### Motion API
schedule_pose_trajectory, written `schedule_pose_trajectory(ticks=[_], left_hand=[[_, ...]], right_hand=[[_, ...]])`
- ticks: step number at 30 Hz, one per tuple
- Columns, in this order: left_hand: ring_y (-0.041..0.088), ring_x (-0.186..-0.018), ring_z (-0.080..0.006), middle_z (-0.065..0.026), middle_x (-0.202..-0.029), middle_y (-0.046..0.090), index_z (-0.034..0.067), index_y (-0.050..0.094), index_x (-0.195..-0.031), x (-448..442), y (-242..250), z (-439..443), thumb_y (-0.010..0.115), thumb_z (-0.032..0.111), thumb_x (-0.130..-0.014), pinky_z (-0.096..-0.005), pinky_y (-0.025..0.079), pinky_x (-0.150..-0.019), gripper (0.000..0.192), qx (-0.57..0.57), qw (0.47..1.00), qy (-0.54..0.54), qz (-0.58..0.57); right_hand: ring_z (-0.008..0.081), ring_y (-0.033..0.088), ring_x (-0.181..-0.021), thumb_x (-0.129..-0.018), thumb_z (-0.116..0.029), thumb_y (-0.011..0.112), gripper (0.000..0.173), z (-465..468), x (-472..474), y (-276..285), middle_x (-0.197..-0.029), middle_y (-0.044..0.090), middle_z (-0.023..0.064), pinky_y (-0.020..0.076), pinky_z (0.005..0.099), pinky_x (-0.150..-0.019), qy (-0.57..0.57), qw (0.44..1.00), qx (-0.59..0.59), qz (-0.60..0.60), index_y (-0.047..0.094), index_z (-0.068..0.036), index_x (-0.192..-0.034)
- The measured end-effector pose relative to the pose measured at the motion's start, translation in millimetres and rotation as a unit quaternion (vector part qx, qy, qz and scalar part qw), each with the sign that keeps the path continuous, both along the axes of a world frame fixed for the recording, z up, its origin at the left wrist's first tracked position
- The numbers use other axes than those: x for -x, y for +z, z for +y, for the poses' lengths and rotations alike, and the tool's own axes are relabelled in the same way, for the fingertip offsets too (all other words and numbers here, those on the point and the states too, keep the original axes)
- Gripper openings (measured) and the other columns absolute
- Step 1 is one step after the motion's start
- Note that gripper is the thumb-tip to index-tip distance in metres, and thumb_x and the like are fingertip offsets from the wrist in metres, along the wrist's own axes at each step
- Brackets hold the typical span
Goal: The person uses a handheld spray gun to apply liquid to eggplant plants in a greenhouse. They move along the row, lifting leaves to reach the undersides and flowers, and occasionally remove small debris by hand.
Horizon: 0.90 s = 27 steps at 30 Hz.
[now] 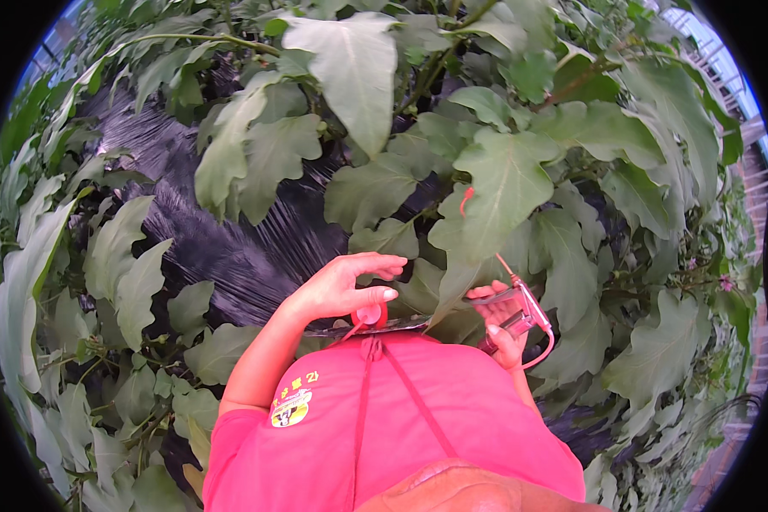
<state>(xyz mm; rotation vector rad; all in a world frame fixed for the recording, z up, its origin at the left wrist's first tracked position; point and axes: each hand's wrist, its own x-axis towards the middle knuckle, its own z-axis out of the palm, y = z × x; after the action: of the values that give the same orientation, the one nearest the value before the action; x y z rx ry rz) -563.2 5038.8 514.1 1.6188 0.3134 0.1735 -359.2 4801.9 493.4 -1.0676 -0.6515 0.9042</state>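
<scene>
My left hand [352, 285] is over the front of the pink shirt with its fingers apart and nothing between them. Just below its thumb sits a red, round-topped container [371, 315], hung on a cord around the neck. My right hand [500, 320] is closed around a dark handheld tool with a clear and metallic body [520, 313]; its exact kind cannot be told. A pale tube loops from its back, and a thin reddish nozzle points up towards a broad eggplant leaf [505, 185]. A red tip [467, 200] shows beside that leaf.
Dense eggplant plants with large lobed leaves [352, 70] surround me on all sides. Black plastic mulch film [230, 249] covers the ground between them. Small purple flowers [726, 283] show at the right. Greenhouse framing [723, 57] stands at the upper right.
</scene>
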Motion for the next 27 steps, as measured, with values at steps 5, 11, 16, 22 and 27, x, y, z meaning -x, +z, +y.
schedule_pose_trajectory(ticks=[5, 11, 16, 22, 27], left_hand=[[0.06, -0.111, -0.0262, -0.0176, -0.118, 0.061, 0.0, 0.055, -0.129, 53.8, 2.1, 18.3, 0.069, 0.027, -0.086, -0.0368, 0.047, -0.095, 0.053, -0.031, 0.997, 0.064, -0.009], [0.055, -0.117, -0.024, -0.0155, -0.129, 0.054, 0.002, 0.056, -0.13, 104.9, 5.4, 35.7, 0.069, 0.021, -0.085, -0.0393, 0.042, -0.101, 0.05, -0.108, 0.979, 0.174, -0.025], [0.046, -0.13, -0.0286, -0.0164, -0.142, 0.044, 0.012, 0.014, -0.154, 118.9, 5.6, 56.3, 0.072, 0.031, -0.083, -0.0434, 0.035, -0.107, 0.093, -0.039, 0.965, 0.26, -0.012], [0.047, -0.128, -0.0332, -0.0207, -0.14, 0.045, 0.016, 0.01, -0.154, 130.1, -3.0, 101.8, 0.073, 0.031, -0.083, -0.0458, 0.036, -0.108, 0.096, -0.055, 0.943, 0.325, -0.036], [0.048, -0.127, -0.0333, -0.0208, -0.138, 0.047, 0.016, 0.015, -0.154, 136.9, -1.4, 163.7, 0.072, 0.032, -0.084, -0.0442, 0.037, -0.107, 0.091, -0.063, 0.944, 0.319, 0.053]], right_hand=[[0.0355, 0.054, -0.119, -0.072, -0.017, 0.063, 0.073, 39.6, 34.2, -5.5, -0.123, 0.054, 0.0226, 0.0401, 0.0441, -0.104, 0.058, 0.997, 0.045, 0.012, 0.038, 0.002, -0.138], [0.0362, 0.055, -0.118, -0.07, -0.016, 0.062, 0.074, 84.6, 59.2, 0.7, -0.123, 0.055, 0.0223, 0.0405, 0.0458, -0.105, 0.126, 0.991, 0.052, 0.013, 0.038, 0.002, -0.137], [0.0371, 0.055, -0.117, -0.069, -0.016, 0.063, 0.074, 134.1, 69.9, 11.1, -0.121, 0.055, 0.0217, 0.0404, 0.0483, -0.105, 0.18, 0.983, 0.037, 0.011, 0.039, 0.001, -0.136], [0.0373, 0.054, -0.116, -0.072, -0.014, 0.062, 0.068, 214.5, 70.7, 9.6, -0.119, 0.055, 0.0215, 0.0395, 0.0532, -0.103, 0.272, 0.957, -0.097, 0.027, 0.039, 0.002, -0.134], [0.0362, 0.052, -0.119, -0.076, -0.01, 0.061, 0.066, 294.1, 77.1, 3.6, -0.121, 0.054, 0.0208, 0.0369, 0.0528, -0.105, 0.363, 0.917, -0.164, 0.037, 0.036, 0.004, -0.136]])
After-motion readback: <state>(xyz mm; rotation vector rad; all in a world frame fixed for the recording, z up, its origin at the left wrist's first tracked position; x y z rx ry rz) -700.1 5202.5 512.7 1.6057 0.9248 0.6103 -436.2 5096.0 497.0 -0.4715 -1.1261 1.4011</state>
